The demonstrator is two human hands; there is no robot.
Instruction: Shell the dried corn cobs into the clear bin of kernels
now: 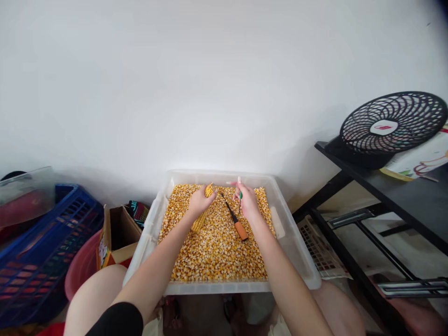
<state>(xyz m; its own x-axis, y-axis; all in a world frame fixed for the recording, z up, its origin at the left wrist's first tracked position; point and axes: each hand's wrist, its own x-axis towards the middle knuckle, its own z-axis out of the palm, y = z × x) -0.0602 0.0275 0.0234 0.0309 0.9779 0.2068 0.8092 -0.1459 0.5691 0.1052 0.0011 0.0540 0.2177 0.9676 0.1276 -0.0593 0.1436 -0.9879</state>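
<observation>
My left hand [199, 203] is closed around a yellow corn cob [199, 223], whose top end also shows above my thumb. In my right hand [247, 199] sits a small green-handled tool [241, 195] with a thin shaft pointing down; its exact kind is too small to tell. Both hands are over a translucent plastic bin [224, 288], filled with loose corn kernels [217, 256]. Between the hands, a tool with an orange-brown handle and a dark narrow shaft [240, 229] lies on the kernels. The cob and the green-handled tool are apart.
The bin rests across my legs, near a white wall [210, 84]. To the right, a black fan [388, 127] stands on a dark table [413, 205]. On the left are a cardboard box [122, 233], a pink basin [82, 261] and a blue crate [45, 261].
</observation>
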